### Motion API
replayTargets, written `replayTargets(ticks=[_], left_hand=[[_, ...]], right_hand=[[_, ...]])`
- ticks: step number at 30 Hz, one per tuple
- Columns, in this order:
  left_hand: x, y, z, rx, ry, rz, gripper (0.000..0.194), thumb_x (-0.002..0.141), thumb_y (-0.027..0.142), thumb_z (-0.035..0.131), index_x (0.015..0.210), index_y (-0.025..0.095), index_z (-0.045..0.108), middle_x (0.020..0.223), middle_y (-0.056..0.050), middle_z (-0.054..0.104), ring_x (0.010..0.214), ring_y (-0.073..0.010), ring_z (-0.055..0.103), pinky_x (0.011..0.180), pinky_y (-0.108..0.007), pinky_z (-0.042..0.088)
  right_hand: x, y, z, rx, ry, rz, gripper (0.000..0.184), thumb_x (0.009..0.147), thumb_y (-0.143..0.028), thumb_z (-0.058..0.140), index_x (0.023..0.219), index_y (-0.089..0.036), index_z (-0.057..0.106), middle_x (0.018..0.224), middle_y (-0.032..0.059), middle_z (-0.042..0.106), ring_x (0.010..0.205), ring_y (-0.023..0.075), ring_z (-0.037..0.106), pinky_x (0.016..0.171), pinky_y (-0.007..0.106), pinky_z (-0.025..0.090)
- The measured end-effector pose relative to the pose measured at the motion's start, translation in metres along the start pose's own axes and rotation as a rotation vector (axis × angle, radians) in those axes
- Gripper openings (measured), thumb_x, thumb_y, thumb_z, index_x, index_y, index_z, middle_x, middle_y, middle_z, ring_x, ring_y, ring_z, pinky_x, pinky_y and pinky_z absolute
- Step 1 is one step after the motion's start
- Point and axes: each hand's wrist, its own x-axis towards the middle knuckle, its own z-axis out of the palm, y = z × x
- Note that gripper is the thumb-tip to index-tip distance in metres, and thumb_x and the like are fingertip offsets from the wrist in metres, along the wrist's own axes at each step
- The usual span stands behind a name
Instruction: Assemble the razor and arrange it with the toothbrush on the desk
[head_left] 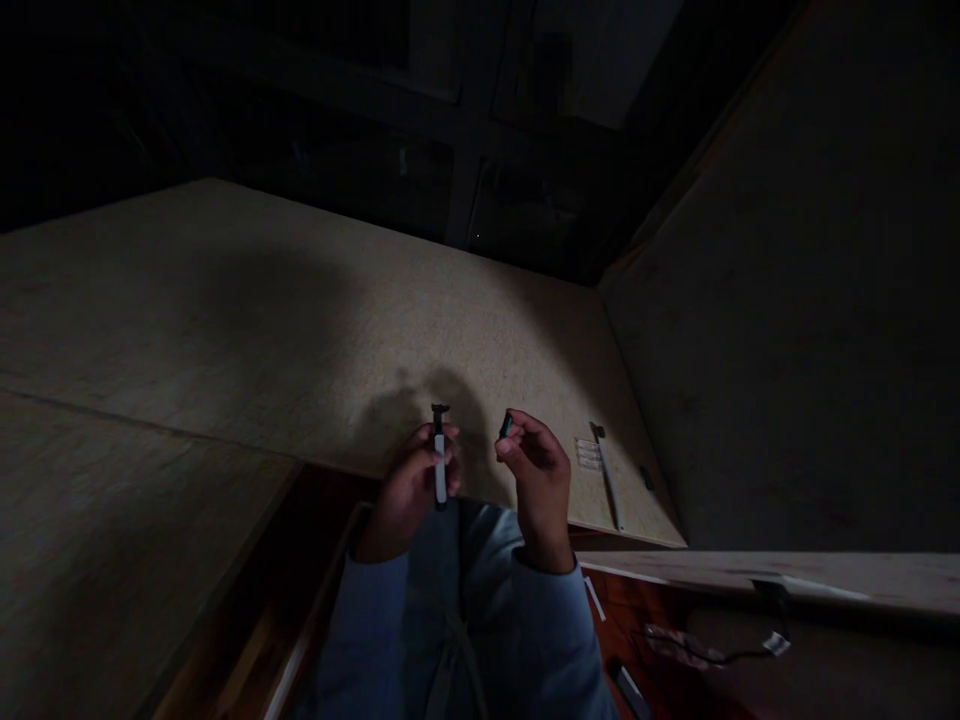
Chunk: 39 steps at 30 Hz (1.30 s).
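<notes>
My left hand (pixel 405 495) is closed around a razor (pixel 440 470) with a light grey handle. Its narrow dark T-shaped head points up and away from me. To the right, my right hand (pixel 541 475) pinches a small dark piece (pixel 506 424) with a greenish side between thumb and fingertips. The two hands are apart, held over the front edge of the pale tabletop (pixel 450 310). In the dim light I cannot make out exactly what the small piece is.
Right of my hands lie a clear plastic pack (pixel 588 454), a long pale stick with a dark head (pixel 611 485) and a small dark piece (pixel 646 478). A dark upright panel (pixel 795 320) borders the table's right side. Below it runs a black cable (pixel 739 657).
</notes>
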Motion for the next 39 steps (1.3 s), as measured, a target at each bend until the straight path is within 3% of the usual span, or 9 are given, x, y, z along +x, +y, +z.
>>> replayTargets(ticks=[5, 9, 13, 15, 19, 26, 32, 39], left_hand=[[-0.003, 0.004, 0.008, -0.028, -0.033, 0.030, 0.015, 0.065, 0.026, 0.059, 0.078, 0.020, 0.052, 0.072, 0.002, 0.051, 0.049, -0.0079, 0.045, 0.042, -0.021, 0.036], [-0.009, -0.002, 0.026, 0.163, 0.103, 0.138, 0.019, 0.078, 0.035, 0.067, 0.085, 0.020, 0.060, 0.055, 0.009, 0.043, 0.038, -0.0039, 0.027, 0.037, -0.018, 0.021], [-0.012, -0.013, 0.039, 0.457, 0.233, 0.352, 0.034, 0.079, 0.039, 0.076, 0.106, 0.020, 0.071, 0.066, 0.005, 0.057, 0.053, -0.0077, 0.049, 0.049, -0.019, 0.041], [-0.011, -0.017, 0.041, 0.607, 0.224, 0.470, 0.030, 0.080, 0.035, 0.076, 0.107, 0.020, 0.074, 0.078, 0.001, 0.065, 0.067, -0.0114, 0.060, 0.062, -0.022, 0.050], [-0.004, -0.021, 0.036, 0.875, 0.175, 0.645, 0.023, 0.085, 0.026, 0.072, 0.108, 0.023, 0.077, 0.087, -0.003, 0.069, 0.080, -0.0155, 0.066, 0.074, -0.026, 0.055], [0.003, -0.023, 0.025, 1.095, 0.111, 0.746, 0.025, 0.091, 0.017, 0.061, 0.109, 0.024, 0.078, 0.086, -0.005, 0.069, 0.081, -0.0166, 0.067, 0.074, -0.028, 0.056], [0.009, -0.025, 0.013, 1.131, 0.061, 0.802, 0.030, 0.090, 0.012, 0.059, 0.108, 0.027, 0.079, 0.087, -0.004, 0.067, 0.079, -0.0142, 0.067, 0.070, -0.025, 0.056], [0.010, -0.023, 0.008, 1.170, 0.024, 0.843, 0.030, 0.087, 0.011, 0.060, 0.102, 0.028, 0.080, 0.085, -0.003, 0.064, 0.075, -0.0131, 0.064, 0.066, -0.023, 0.054]], right_hand=[[-0.008, 0.002, -0.002, 0.301, -0.124, 0.170, 0.043, 0.070, -0.047, 0.086, 0.106, -0.028, 0.073, 0.084, -0.0011, 0.060, 0.068, 0.0118, 0.050, 0.063, 0.027, 0.047], [-0.010, 0.006, -0.003, 0.450, -0.182, 0.303, 0.047, 0.065, -0.052, 0.090, 0.103, -0.027, 0.076, 0.075, -0.0038, 0.054, 0.063, 0.0099, 0.048, 0.061, 0.023, 0.046], [-0.012, 0.013, -0.001, 0.499, -0.216, 0.402, 0.046, 0.066, -0.059, 0.087, 0.098, -0.028, 0.076, 0.077, -0.0024, 0.062, 0.067, 0.0126, 0.055, 0.063, 0.026, 0.049], [-0.014, 0.015, 0.000, 0.477, -0.255, 0.449, 0.047, 0.069, -0.065, 0.082, 0.097, -0.028, 0.076, 0.085, 0.0001, 0.069, 0.075, 0.0165, 0.062, 0.067, 0.030, 0.051], [-0.013, 0.018, -0.001, 0.398, -0.290, 0.486, 0.049, 0.076, -0.071, 0.072, 0.094, -0.026, 0.073, 0.090, 0.0018, 0.073, 0.082, 0.0200, 0.066, 0.072, 0.033, 0.054], [-0.008, 0.018, -0.008, 0.473, -0.201, 0.548, 0.042, 0.067, -0.060, 0.085, 0.075, -0.023, 0.066, 0.068, -0.0018, 0.063, 0.058, 0.0128, 0.050, 0.057, 0.027, 0.048], [-0.008, 0.016, -0.013, 0.485, -0.313, 0.533, 0.036, 0.072, -0.050, 0.084, 0.075, -0.021, 0.064, 0.067, -0.0036, 0.052, 0.058, 0.0105, 0.042, 0.055, 0.024, 0.042], [-0.007, 0.012, -0.019, 0.476, -0.337, 0.523, 0.029, 0.071, -0.044, 0.083, 0.074, -0.020, 0.067, 0.066, -0.0031, 0.052, 0.058, 0.0106, 0.042, 0.055, 0.024, 0.041]])
